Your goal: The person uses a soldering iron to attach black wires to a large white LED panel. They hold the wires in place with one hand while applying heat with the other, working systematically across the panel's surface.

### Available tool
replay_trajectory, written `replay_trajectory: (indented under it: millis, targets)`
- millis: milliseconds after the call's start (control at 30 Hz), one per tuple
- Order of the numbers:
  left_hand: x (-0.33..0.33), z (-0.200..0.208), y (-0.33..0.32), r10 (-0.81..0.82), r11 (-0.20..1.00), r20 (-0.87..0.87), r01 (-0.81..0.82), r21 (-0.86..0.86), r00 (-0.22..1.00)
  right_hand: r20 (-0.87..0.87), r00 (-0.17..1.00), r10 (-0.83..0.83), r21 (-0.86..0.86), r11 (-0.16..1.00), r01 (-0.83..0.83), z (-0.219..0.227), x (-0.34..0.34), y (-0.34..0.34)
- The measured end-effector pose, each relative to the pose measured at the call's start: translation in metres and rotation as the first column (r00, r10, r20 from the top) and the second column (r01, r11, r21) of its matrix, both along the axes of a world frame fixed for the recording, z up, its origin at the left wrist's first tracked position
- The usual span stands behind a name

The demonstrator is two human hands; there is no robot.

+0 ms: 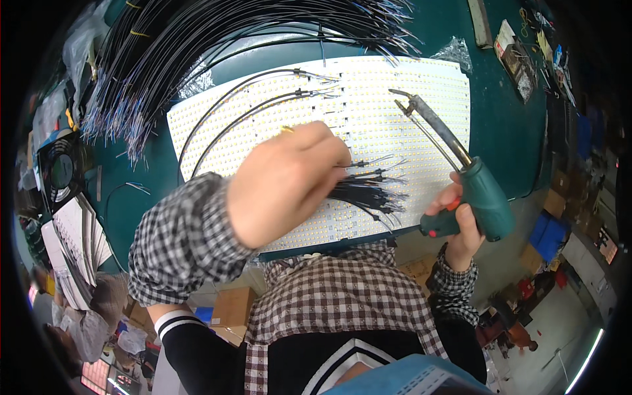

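My right hand (pixel 466 227) grips a green soldering gun (pixel 486 197) by its handle, with fingers by the red trigger. The gun's long metal tip and thin wire feed guide point up and left, above a white LED panel (pixel 421 85) dotted with yellow chips. Over the panel's middle, my left hand (pixel 289 178) is closed in a pinch at a black cable (pixel 359 164); the hand hides most of it. Just below the fingers lies a bunch of black cables (pixel 362 192) with stripped coloured ends. Two curved black cables (pixel 247 105) reach the panel's upper middle.
A large bundle of black cables (pixel 178 52) lies along the far side of the green table (pixel 510 131). A black fan (pixel 62 168) and stacked white boards (pixel 76 237) are at the left. An open box (pixel 515 59) stands at the far right.
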State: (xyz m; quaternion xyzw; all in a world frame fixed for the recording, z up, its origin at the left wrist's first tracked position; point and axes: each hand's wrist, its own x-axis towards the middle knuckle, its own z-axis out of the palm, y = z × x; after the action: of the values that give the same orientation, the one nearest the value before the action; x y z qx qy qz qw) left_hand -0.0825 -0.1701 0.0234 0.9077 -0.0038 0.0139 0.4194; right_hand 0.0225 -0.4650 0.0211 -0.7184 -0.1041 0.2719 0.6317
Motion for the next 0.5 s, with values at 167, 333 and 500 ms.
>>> replay_trajectory:
  millis: [167,333,500]
  targets:
    - [0.006,-0.021,-0.032,0.022,0.988,-0.038,-0.028,-0.153,0.999,0.017,1.000,0.010,0.075,0.997,-0.012,-0.003,-0.002,-0.006]
    - [0.029,-0.037,-0.031,-0.016,0.997,0.045,0.012,0.080,0.999,0.019,0.999,0.039,0.093,0.995,-0.041,-0.009,-0.001,-0.011]
    - [0.012,-0.020,-0.019,0.167,0.984,-0.010,-0.168,-0.061,0.986,0.036,0.999,0.018,0.130,0.991,-0.022,-0.013,-0.003,-0.018]
